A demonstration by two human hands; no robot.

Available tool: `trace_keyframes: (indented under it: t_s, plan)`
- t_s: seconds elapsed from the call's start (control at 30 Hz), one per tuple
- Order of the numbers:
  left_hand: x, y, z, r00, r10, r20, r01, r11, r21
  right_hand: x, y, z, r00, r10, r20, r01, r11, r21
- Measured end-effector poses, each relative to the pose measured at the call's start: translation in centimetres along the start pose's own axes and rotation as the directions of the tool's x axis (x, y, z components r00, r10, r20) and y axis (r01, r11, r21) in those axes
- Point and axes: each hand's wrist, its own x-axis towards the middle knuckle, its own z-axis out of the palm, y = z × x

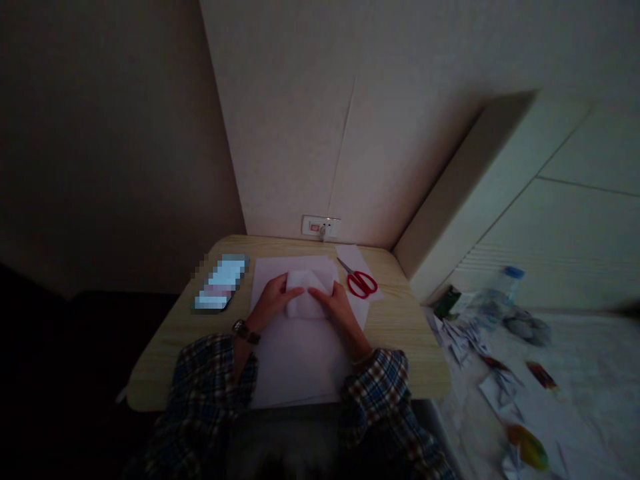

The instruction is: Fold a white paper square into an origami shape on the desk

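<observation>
Between my two hands is a folded piece of white paper [309, 305], held just above larger white sheets [295, 367] on a small wooden table. My left hand [271, 300] grips its left edge, thumb pressed on top and fingers behind. On the right edge my right hand [340, 307] closes the same way, its thumb tip close to the left one. A slanted fold shows along the paper's upper part. Red-handled scissors [361, 283] lie to the right of my right hand, partly over a white paper strip [350, 255].
A phone [221, 283] with a lit screen lies at the table's [165, 363] left. Behind the table, a wall socket [320, 228] holds a plug. To the right, a bed surface [590, 360] carries paper scraps [463, 340], a blue-capped bottle [510, 283] and small packets.
</observation>
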Motion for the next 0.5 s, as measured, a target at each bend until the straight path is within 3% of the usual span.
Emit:
trace_keyframes:
  t_s: [0.5]
  plan:
    - [-0.01,-0.11,-0.02,0.999,-0.016,-0.028,0.016,1.0,-0.02,-0.24,-0.6,-0.04,1.0,-0.021,-0.002,0.021,0.999,0.036]
